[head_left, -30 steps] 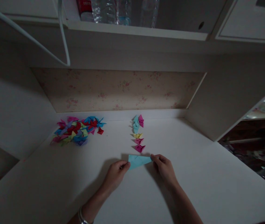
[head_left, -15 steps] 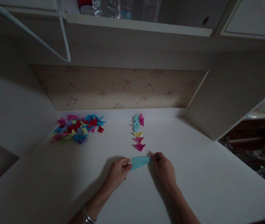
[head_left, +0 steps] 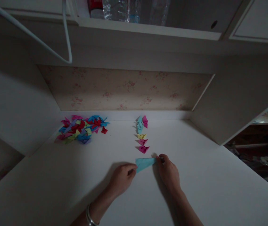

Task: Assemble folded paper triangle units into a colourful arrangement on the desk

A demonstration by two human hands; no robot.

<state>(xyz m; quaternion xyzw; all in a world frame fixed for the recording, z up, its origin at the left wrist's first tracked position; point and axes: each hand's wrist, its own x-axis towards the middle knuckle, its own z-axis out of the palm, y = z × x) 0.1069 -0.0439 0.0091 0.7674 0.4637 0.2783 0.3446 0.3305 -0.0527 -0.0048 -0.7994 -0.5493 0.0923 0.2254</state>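
Observation:
A light-blue piece of folded paper [head_left: 145, 163] is stretched between my two hands, just above or on the white table. My left hand [head_left: 124, 176] pinches its wider left end, near the lower corner. The narrow right end is pinched by my right hand [head_left: 168, 171], whose fingertips cover the tip. Straight beyond the paper stands a short column of small folded paper pieces: magenta [head_left: 143, 148] and pink ones nearest, then a yellow one [head_left: 141, 136], with light-blue [head_left: 139, 125] and pink ones at the back.
A heap of many-coloured folded paper pieces [head_left: 82, 129] lies at the back left of the white table [head_left: 195, 175]. Side panels and a floral back wall [head_left: 129, 89] enclose the table. Overhead, a shelf [head_left: 148, 29] holds clear plastic bottles; a white cable [head_left: 30, 34] hangs at upper left.
My left fingers have shifted at the paper's left end, with the wrist turned slightly. The right hand still pinches the narrow end. The whole view has moved a little.

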